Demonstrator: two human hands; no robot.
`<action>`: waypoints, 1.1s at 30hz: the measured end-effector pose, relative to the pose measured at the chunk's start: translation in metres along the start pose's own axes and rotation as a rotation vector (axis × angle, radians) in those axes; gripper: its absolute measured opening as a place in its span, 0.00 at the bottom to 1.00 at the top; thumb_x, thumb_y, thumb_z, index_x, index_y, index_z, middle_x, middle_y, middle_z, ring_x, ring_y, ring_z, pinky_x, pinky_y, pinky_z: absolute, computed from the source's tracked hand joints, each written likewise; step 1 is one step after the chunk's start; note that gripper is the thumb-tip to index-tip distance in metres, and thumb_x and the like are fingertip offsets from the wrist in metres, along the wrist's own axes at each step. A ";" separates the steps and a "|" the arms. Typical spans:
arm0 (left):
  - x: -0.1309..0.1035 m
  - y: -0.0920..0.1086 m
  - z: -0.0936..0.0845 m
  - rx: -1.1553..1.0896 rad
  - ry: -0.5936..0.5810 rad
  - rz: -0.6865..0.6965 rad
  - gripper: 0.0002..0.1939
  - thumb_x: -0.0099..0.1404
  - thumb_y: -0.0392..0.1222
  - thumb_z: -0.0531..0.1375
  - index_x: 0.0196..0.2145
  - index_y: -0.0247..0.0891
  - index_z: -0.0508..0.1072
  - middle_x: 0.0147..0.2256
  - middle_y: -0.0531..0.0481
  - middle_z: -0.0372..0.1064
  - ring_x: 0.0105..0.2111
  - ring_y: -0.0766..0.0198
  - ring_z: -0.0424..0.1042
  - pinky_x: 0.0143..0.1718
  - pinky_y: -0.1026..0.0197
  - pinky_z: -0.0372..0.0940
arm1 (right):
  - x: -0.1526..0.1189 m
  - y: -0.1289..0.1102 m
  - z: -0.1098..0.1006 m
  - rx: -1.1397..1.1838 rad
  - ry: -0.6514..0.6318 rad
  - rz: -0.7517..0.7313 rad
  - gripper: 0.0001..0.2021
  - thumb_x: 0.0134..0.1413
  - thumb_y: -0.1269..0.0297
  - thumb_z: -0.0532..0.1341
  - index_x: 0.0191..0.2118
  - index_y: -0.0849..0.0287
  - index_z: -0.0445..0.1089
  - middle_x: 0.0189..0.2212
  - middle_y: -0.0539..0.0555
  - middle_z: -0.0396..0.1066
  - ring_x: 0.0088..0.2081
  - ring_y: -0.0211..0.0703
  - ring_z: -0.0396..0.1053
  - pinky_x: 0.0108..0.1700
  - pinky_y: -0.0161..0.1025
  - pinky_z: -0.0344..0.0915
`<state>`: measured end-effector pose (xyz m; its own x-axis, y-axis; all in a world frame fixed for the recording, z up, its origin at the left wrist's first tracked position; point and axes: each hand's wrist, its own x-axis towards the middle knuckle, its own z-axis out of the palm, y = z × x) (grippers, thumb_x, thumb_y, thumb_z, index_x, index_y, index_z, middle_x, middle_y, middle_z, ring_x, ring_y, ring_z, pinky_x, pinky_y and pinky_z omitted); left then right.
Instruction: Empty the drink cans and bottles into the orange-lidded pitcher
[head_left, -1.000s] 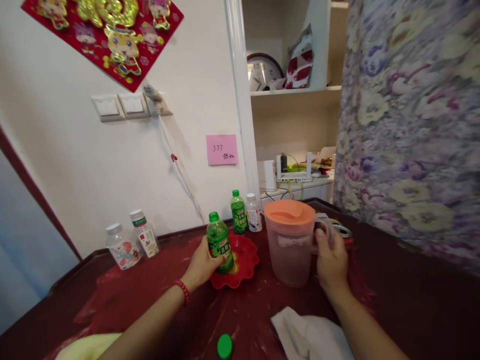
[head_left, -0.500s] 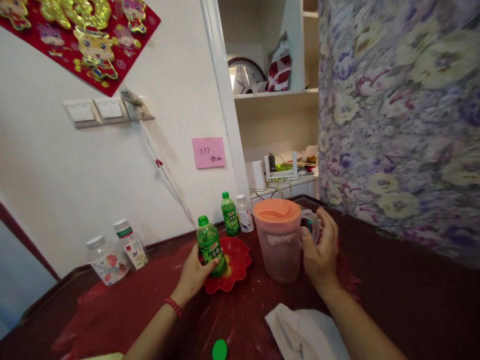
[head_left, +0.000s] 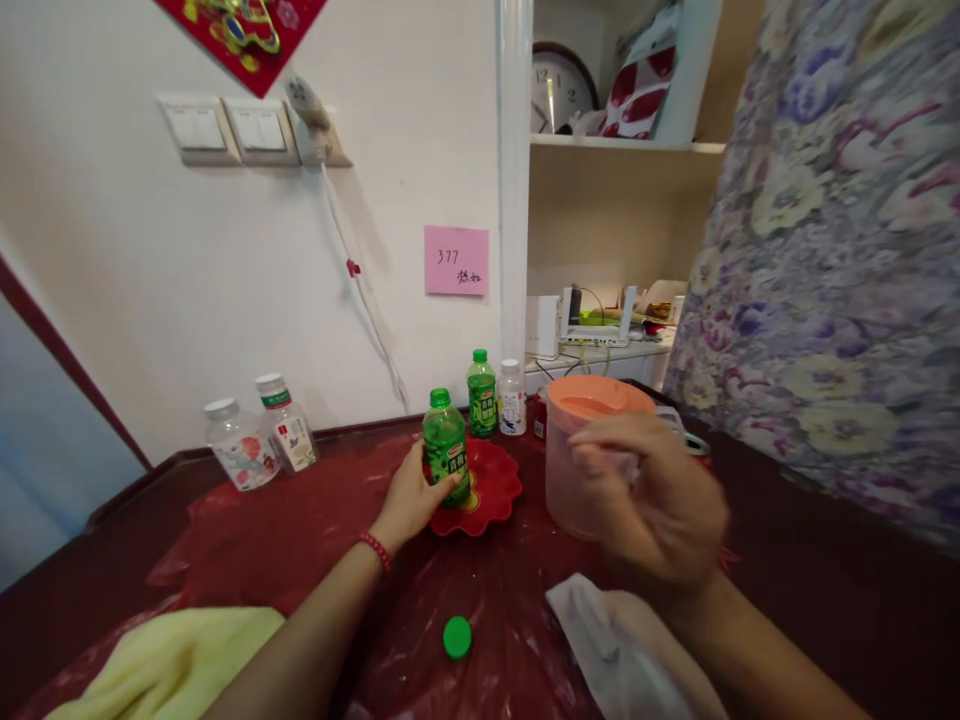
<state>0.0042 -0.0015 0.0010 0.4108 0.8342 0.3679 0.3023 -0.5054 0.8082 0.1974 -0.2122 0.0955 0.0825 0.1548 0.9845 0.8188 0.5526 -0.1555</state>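
My left hand (head_left: 414,495) is wrapped round a green drink bottle (head_left: 445,450), which stands upright on a red scalloped plate (head_left: 495,500). A green neck tops the bottle. My right hand (head_left: 664,505) is in the air in front of a clear plastic pitcher (head_left: 559,480) with an orange lid (head_left: 592,396). Its fingers are curled, with thumb and index close together and slightly blurred; nothing shows between them. The hand hides part of the pitcher. A loose green cap (head_left: 457,637) lies on the red plastic sheet nearer me.
Behind the plate stand another green bottle (head_left: 481,395) and a white-labelled bottle (head_left: 511,400). Two clear containers, a wide jar (head_left: 244,450) and a bottle (head_left: 289,430), are at left. A yellow cloth (head_left: 172,660) and a white cloth (head_left: 622,650) lie in front.
My right hand has left the pitcher's handle and come nearer me, across the pitcher's front. My left hand still holds the bottle on the plate. The camera view has shifted.
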 end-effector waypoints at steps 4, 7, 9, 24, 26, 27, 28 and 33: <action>0.000 -0.002 0.002 -0.037 0.008 -0.005 0.34 0.57 0.49 0.71 0.57 0.36 0.69 0.55 0.36 0.77 0.56 0.42 0.77 0.61 0.41 0.70 | -0.016 -0.036 0.035 0.109 -0.854 0.105 0.03 0.72 0.64 0.64 0.45 0.56 0.75 0.40 0.54 0.75 0.40 0.47 0.74 0.41 0.43 0.71; -0.001 -0.004 0.003 -0.041 0.003 -0.001 0.31 0.57 0.46 0.71 0.56 0.36 0.70 0.55 0.36 0.77 0.55 0.42 0.77 0.60 0.41 0.69 | -0.037 -0.046 0.057 -0.023 -1.472 0.206 0.09 0.70 0.62 0.68 0.52 0.54 0.79 0.48 0.56 0.76 0.51 0.57 0.75 0.53 0.54 0.73; -0.002 -0.005 0.003 -0.027 0.009 0.001 0.30 0.57 0.44 0.71 0.56 0.37 0.70 0.56 0.37 0.77 0.56 0.43 0.77 0.61 0.42 0.68 | -0.047 -0.048 0.067 -0.047 -1.607 0.231 0.10 0.67 0.63 0.70 0.52 0.55 0.81 0.51 0.59 0.76 0.54 0.61 0.74 0.58 0.59 0.72; -0.007 -0.010 0.003 -0.086 0.010 0.050 0.31 0.60 0.39 0.70 0.61 0.40 0.69 0.59 0.39 0.76 0.60 0.44 0.75 0.63 0.43 0.67 | 0.019 0.012 0.083 0.003 -0.762 0.332 0.13 0.64 0.76 0.66 0.52 0.58 0.77 0.47 0.55 0.74 0.50 0.44 0.73 0.53 0.40 0.68; -0.007 -0.010 0.004 -0.085 0.018 0.043 0.31 0.60 0.37 0.69 0.60 0.40 0.70 0.59 0.39 0.76 0.60 0.45 0.75 0.64 0.44 0.66 | 0.044 0.028 0.099 -0.041 -0.696 0.334 0.13 0.67 0.75 0.65 0.54 0.59 0.77 0.49 0.57 0.73 0.51 0.45 0.72 0.56 0.42 0.67; -0.007 -0.010 0.004 -0.076 0.020 0.031 0.31 0.60 0.36 0.69 0.60 0.40 0.70 0.59 0.39 0.76 0.60 0.45 0.75 0.64 0.45 0.66 | 0.053 0.034 0.108 -0.060 -0.685 0.333 0.13 0.67 0.75 0.65 0.55 0.60 0.77 0.49 0.57 0.73 0.51 0.46 0.72 0.56 0.43 0.66; -0.007 -0.010 0.004 -0.066 0.020 0.021 0.30 0.60 0.35 0.69 0.60 0.40 0.70 0.59 0.39 0.75 0.60 0.45 0.75 0.64 0.45 0.66 | 0.060 0.040 0.117 -0.077 -0.686 0.334 0.13 0.67 0.75 0.65 0.54 0.60 0.78 0.48 0.57 0.73 0.51 0.46 0.72 0.56 0.43 0.66; -0.007 -0.007 0.003 -0.030 0.010 0.003 0.33 0.59 0.33 0.69 0.61 0.40 0.69 0.61 0.39 0.74 0.61 0.46 0.73 0.66 0.45 0.63 | 0.070 0.055 0.151 -0.145 -0.793 0.339 0.12 0.64 0.76 0.68 0.50 0.61 0.82 0.46 0.58 0.75 0.49 0.49 0.73 0.54 0.43 0.66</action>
<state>0.0023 -0.0049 -0.0086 0.4029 0.8350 0.3748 0.2751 -0.5011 0.8205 0.1623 -0.0475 0.1440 -0.0412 0.8459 0.5317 0.8904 0.2726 -0.3647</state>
